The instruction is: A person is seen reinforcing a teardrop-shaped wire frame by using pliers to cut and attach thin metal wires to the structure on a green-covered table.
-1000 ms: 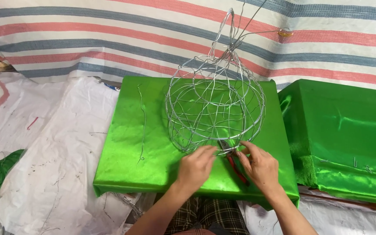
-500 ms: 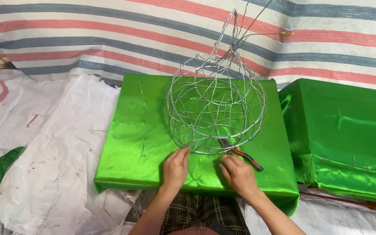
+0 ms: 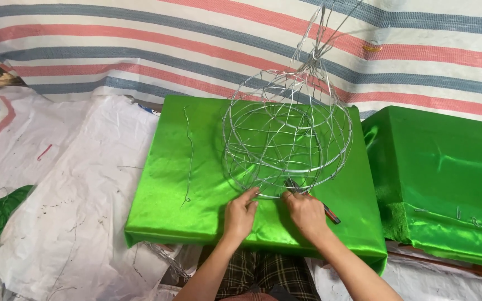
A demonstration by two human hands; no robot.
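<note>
Two hands work at the lower rim of a round wire frame (image 3: pixel 285 142), which stands upright on a green satin-covered block (image 3: pixel 191 184). Far left, white sheeting (image 3: pixel 68 184) covers the floor. A loose wire strand (image 3: pixel 189 156) lies on the block's left part. The left hand (image 3: pixel 240 214) pinches the frame's bottom ring with its fingertips. Just beside it, the right hand (image 3: pixel 307 214) is closed around red-handled pliers (image 3: pixel 322 207), their tip at the ring. A second green block (image 3: pixel 447 178) lies to the right.
</note>
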